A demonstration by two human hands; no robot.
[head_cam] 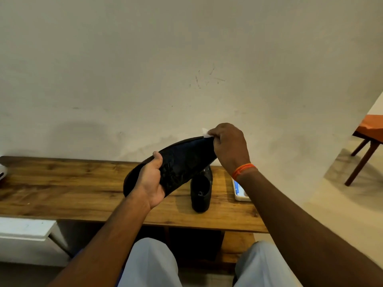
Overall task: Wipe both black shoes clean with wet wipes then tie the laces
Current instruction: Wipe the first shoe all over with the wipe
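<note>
My left hand [149, 181] grips one black shoe [178, 162] near its heel, holding it tilted in the air with the sole facing me. My right hand [229, 146] pinches a white wet wipe [205, 133] against the shoe's toe edge. The second black shoe [201, 190] stands on the wooden bench [72, 183] just below, beside a wipes pack [239, 190].

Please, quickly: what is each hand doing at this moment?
Left hand: grips the raised shoe at its heel end.
Right hand: pinches a wipe against the shoe's toe.
</note>
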